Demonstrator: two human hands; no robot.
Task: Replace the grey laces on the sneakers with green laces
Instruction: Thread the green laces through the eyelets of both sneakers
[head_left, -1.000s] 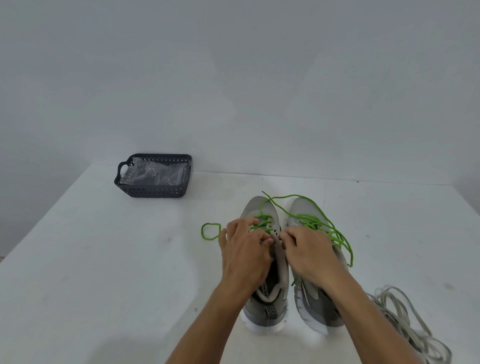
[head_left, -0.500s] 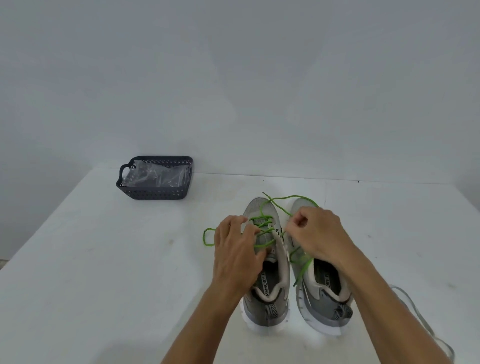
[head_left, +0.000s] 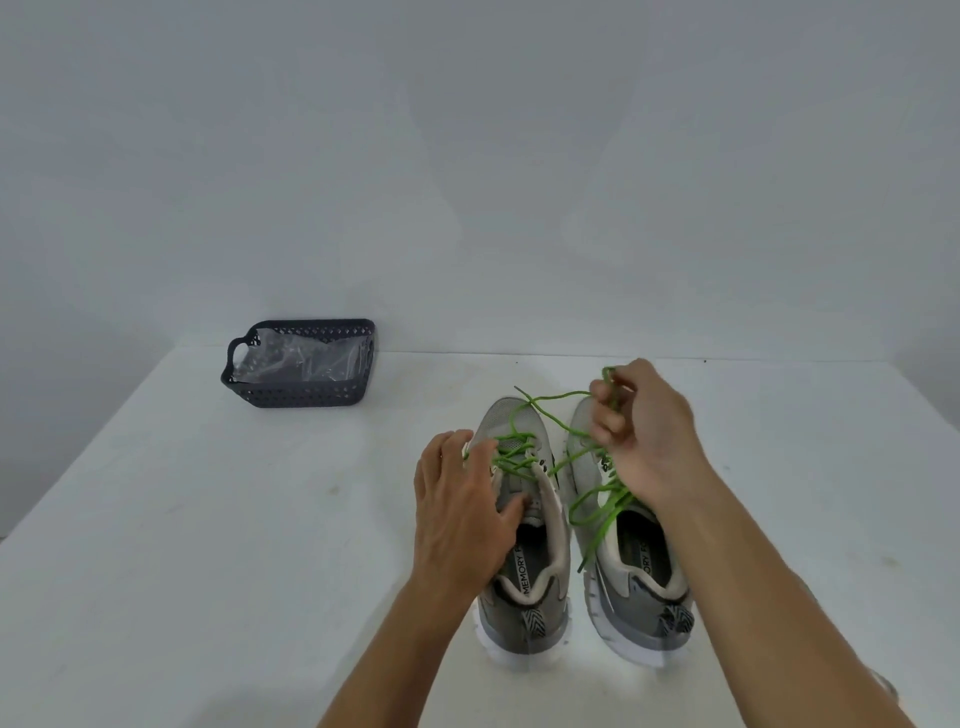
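Two grey sneakers stand side by side on the white table, toes pointing away. The left sneaker (head_left: 524, 571) has a green lace (head_left: 511, 452) threaded through its front eyelets. My left hand (head_left: 462, 514) rests on that shoe's left side with the fingers over the lace and the thumb on the tongue. My right hand (head_left: 644, 436) is raised above the right sneaker (head_left: 631, 571) and pinches a green lace strand, pulled up and away. Loose green lace (head_left: 597, 506) hangs across the right shoe's opening.
A dark perforated plastic basket (head_left: 301, 392) holding clear plastic wrap sits at the table's back left. A bit of grey lace (head_left: 891, 693) shows at the lower right edge. Bare white tabletop (head_left: 208, 545) spreads to the left, with a plain wall behind.
My right hand has lifted off the shoes and drawn the green lace up and toward the far right. The loose loop left of the left shoe has been pulled in.
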